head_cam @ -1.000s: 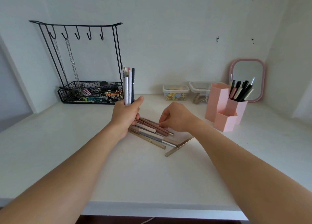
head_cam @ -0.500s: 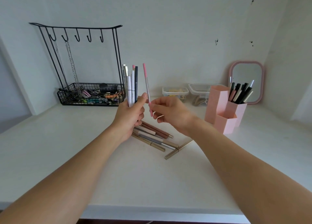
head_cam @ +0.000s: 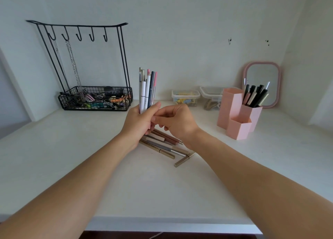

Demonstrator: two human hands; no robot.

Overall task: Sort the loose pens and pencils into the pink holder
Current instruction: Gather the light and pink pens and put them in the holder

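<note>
My left hand (head_cam: pixel 138 123) grips an upright bundle of pens (head_cam: pixel 146 89), white, pink-capped and dark, above the middle of the white desk. My right hand (head_cam: pixel 177 121) is right beside it, fingertips touching the bundle's lower right side at the pink-tipped pen; whether it still pinches that pen is unclear. Several loose brown, grey and gold pencils (head_cam: pixel 164 143) lie on the desk just below and behind both hands. The pink holder (head_cam: pixel 237 116), three hexagonal tubes, stands at the right, with several dark pens in its rear right tube.
A black wire rack (head_cam: pixel 95 98) with hooks, hanging chains and a basket of small items stands at the back left. Two small clear boxes (head_cam: pixel 186 97) sit against the back wall. A pink-framed mirror (head_cam: pixel 262 84) leans behind the holder. The desk's front edge (head_cam: pixel 162 224) is near me.
My right hand picked a pink-tipped pen from the pile, raised it, and brought it against the bundle in my left hand. The left hand rose slightly off the desk.
</note>
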